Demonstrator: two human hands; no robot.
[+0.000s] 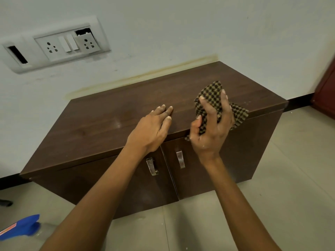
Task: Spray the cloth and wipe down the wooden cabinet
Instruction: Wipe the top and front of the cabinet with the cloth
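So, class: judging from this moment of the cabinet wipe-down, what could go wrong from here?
1. The checked cloth is bunched in the right hand, so it may wipe only a narrow strip of the cabinet.
2. The left hand rests flat on the top and may leave prints.
3. A damp cloth near the broken wall socket looks hazardous.

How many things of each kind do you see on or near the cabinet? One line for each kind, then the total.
Wooden cabinet: 1
Cabinet door handles: 2
Checked cloth, in the right hand: 1
Blue spray bottle, on the floor: 1
Wall sockets: 2
Total: 7
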